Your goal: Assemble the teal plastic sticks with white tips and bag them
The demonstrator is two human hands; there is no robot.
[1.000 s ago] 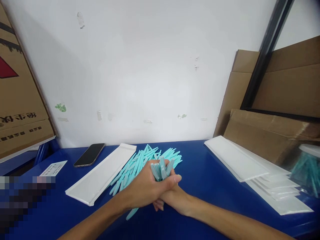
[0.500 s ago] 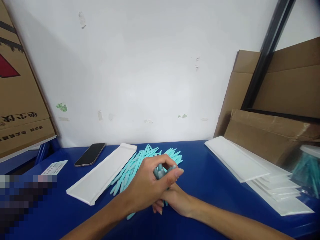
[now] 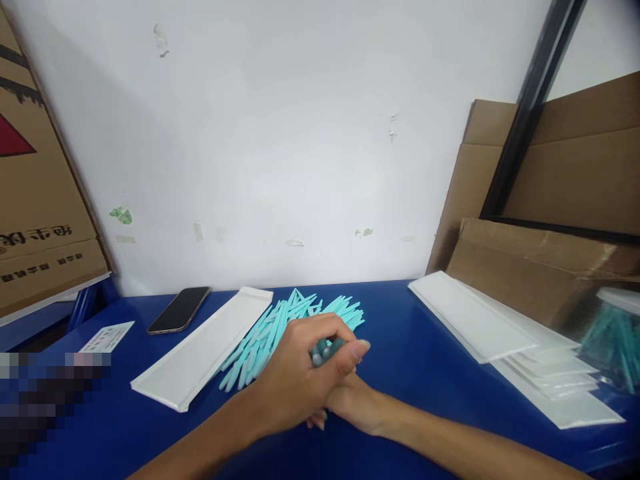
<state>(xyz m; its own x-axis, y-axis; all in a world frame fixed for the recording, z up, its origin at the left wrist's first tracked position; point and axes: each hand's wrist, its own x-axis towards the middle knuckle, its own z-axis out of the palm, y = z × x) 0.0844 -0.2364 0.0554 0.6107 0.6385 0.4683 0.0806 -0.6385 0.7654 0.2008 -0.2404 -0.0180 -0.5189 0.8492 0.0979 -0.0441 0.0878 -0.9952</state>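
My left hand [image 3: 305, 373] is curled round a bunch of slim teal plastic sticks [image 3: 320, 352]; their rounded ends show between its thumb and forefinger. Under it, my right hand [image 3: 353, 400] presses up against the same bunch. Its curled fingertips peek out below the left palm, and most of its fingers are hidden. Behind both hands, a loose pile of the same teal sticks [image 3: 260, 347] lies on the blue table [image 3: 400, 347], tapering to narrow tips. What kind of tool they are cannot be made out.
Left of the pile are a long white tray [image 3: 200, 357], a phone [image 3: 179, 310] and a printed card [image 3: 107, 337]. At right lie stacked white trays [image 3: 480, 320] and a clear tub [image 3: 613, 340] of teal sticks. Cardboard boxes [image 3: 540, 260] flank the table before a white wall.
The left hand has turned slightly and its thumb has shifted a little over the bunch. A stick end seen below the left wrist no longer shows.
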